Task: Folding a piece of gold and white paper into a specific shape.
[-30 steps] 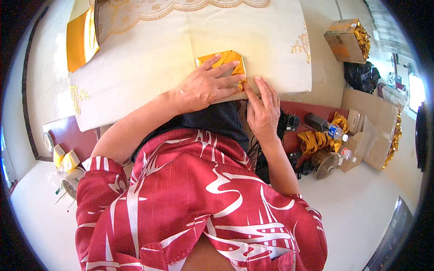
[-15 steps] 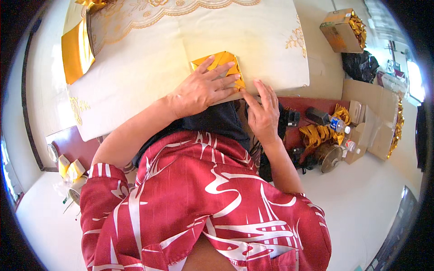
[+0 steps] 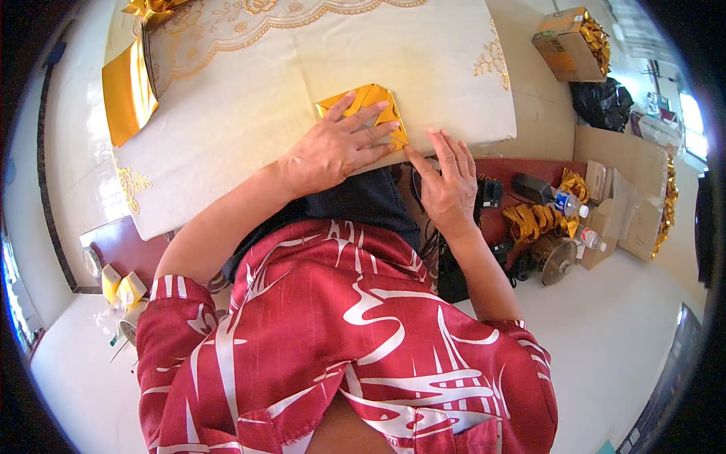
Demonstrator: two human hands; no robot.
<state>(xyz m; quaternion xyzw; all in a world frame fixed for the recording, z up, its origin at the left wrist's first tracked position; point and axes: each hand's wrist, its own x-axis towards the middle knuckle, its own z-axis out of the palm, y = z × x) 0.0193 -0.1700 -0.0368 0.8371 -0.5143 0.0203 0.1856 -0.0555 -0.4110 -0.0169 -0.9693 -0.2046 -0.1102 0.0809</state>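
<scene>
A folded piece of shiny gold foil paper [image 3: 372, 94] lies flat near the front edge of a cloth-covered table. My left hand [image 3: 327, 157] rests on top of it, fingers spread and pressing it down, so much of the paper is hidden. Beside the paper's near right corner is my right hand [image 3: 451, 193]. Its fingers stretch forward onto the cloth, and one digit reaches the corner of the fold. Nothing is gripped in that hand. To the far left, a stack of flat gold sheets [image 3: 128, 94] hangs partly over the table's side.
The white tablecloth [image 3: 249, 113] carries lace and gold embroidery. At the top left sits a gold folded piece [image 3: 148, 9]. Cardboard boxes [image 3: 563, 49] with gold pieces stand at the right, near a black bag [image 3: 601, 104]. Plastic bottles [image 3: 569, 203] and gold strips [image 3: 533, 223] lie on the red bench.
My right hand has shifted slightly to the right, its fingers a little more spread beside the paper's corner. My left hand stays on the gold paper.
</scene>
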